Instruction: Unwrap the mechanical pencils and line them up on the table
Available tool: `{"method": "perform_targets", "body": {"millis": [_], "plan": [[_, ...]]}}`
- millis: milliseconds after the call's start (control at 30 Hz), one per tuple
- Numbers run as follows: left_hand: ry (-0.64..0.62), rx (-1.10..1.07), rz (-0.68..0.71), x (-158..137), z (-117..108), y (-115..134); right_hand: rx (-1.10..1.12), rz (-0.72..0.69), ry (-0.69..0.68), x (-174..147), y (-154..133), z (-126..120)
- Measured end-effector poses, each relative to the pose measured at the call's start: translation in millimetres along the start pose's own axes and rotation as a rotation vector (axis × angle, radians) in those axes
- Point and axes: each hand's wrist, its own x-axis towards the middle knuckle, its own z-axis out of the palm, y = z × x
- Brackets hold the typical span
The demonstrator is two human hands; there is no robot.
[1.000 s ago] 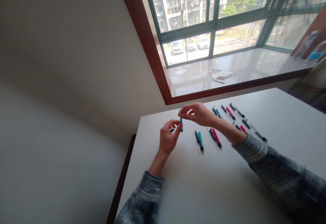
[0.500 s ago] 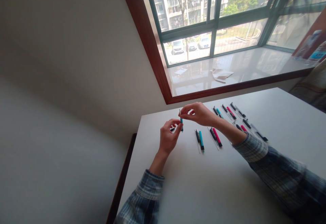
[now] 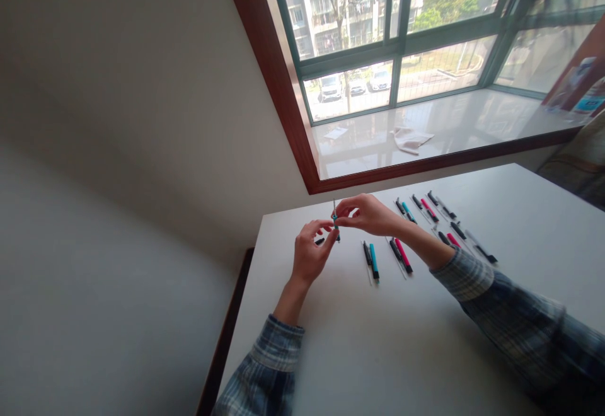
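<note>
My left hand [image 3: 311, 256] pinches a teal-and-black pen barrel [image 3: 337, 230] between thumb and fingers, holding it upright above the far left of the table. At the barrel's upper end, the thumb and fingertips of my right hand [image 3: 371, 212] are closed around the pen. A thin refill [image 3: 334, 205] sticks up out of the top, above the right fingertips. Behind the left fingers a small black pen part [image 3: 320, 241] is partly hidden. Nearest on the right lie a teal barrel [image 3: 374, 260], a black piece [image 3: 367, 253] and a thin refill [image 3: 368, 271].
Further right on the white table [image 3: 378, 346] lies a set with a pink barrel [image 3: 403, 255]. Behind my right forearm are several more sets of pen parts, among them a teal barrel [image 3: 409, 212]. The wall and window sill [image 3: 359, 151] border the table's far side.
My right fingers have slid slightly down to the barrel's top, and more of the thin refill now shows above them. My left hand has shifted a little to the left.
</note>
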Motion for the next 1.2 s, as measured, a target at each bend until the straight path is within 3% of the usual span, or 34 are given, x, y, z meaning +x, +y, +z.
{"method": "perform_targets", "body": {"millis": [200,333,467,800,967,1200], "plan": [[-0.149,0.443,0.010,-1.6,-14.0,-27.8,-0.015,0.022,0.055,1.9,3.1,-3.5],[-0.210,0.509,-0.038,-2.7,-21.4,-36.9,-0.017,0.031,0.062,2.4,2.8,-3.1],[-0.194,0.494,-0.068,-1.1,-22.5,-36.0,-0.019,0.031,0.054,2.3,1.2,-2.2],[0.021,-0.043,-0.278,7.7,-24.1,-32.3,-0.058,0.049,0.039,2.2,-1.9,-1.1],[-0.003,-0.395,-0.288,10.6,-21.1,-28.0,0.068,0.041,-0.026,2.1,-5.1,3.7],[0.011,-0.641,-0.308,11.3,-17.6,-17.6,0.161,0.034,-0.086,0.2,-7.9,10.8]]}}
